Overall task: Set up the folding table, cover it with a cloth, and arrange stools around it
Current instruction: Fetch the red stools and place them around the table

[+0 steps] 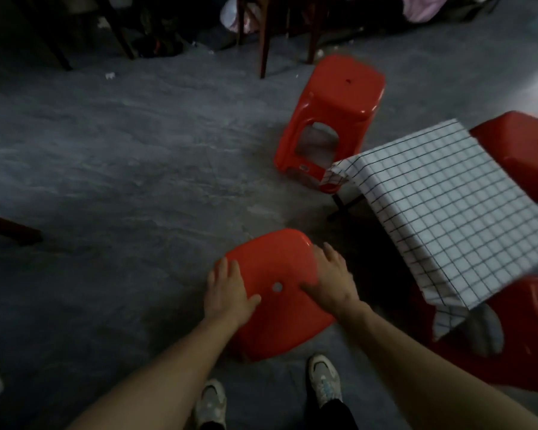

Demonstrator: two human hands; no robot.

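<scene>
Both hands hold a red stool just ahead of the shoes (325, 380).

Left hand (227, 290) and right hand (330, 280) clasp the near stool (277, 321) by opposite sides of its seat, fingers over the rim, thumbs on top by the centre hole. Seat faces up at the camera, legs point down; whether they touch the floor (121, 181) is hidden. Just right, across a dark gap, stands the table (345, 206) under a checked cloth (448, 212) that hangs over its near corner. A far stool (333, 119) stands upright at its far left corner, a right stool (522, 156) behind it, and a low stool (534, 352) under the hanging cloth. Bare floor lies open left and ahead.
</scene>
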